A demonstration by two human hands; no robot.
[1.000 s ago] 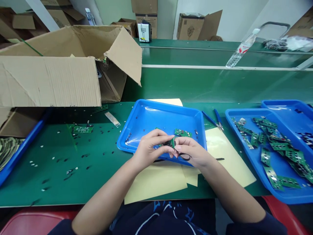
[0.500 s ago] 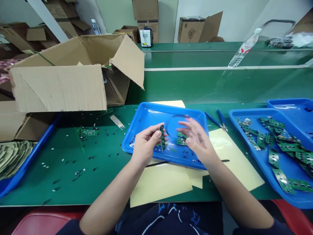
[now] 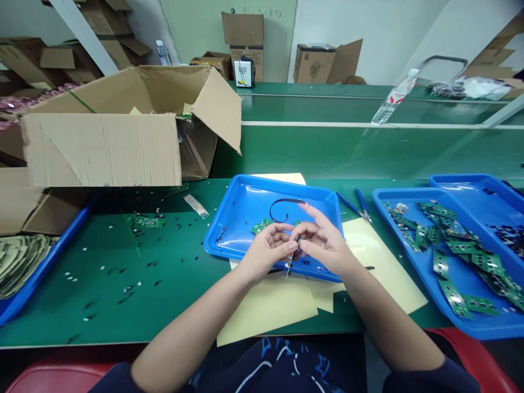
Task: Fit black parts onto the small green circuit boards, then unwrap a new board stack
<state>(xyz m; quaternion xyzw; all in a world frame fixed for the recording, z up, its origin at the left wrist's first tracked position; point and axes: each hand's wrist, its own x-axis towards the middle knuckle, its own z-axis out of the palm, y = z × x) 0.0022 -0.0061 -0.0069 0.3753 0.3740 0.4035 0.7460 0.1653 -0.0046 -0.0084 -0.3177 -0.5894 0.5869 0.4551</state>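
Note:
My left hand (image 3: 268, 251) pinches a small circuit board (image 3: 289, 266), seen nearly edge-on and hanging down over the near rim of the blue tray (image 3: 221, 218). My right hand (image 3: 323, 240) meets it there, thumb and fingertips closed at a small dark part (image 3: 298, 238) at the board's top; fingers partly hide it. A thin curled black strip (image 3: 278, 203) arcs out over the tray from beside my right index finger; where my hand grips it is hidden. Behind my left fingers, a green circuit board (image 3: 261, 225) lies in the tray.
Blue-handled pliers (image 3: 360, 204) lie right of the tray, near yellow paper sheets (image 3: 380, 262). Farther right, a blue tray (image 3: 426, 284) holds many boards. A cardboard box (image 3: 102, 147) stands at left. Small dark and white bits litter the green table (image 3: 164, 295); a bottle (image 3: 395, 98) leans behind.
My right hand has moved left and down to meet my left hand. The board has shifted right and toward me. The black strip, blurred before, now shows clearly. The view has shifted slightly.

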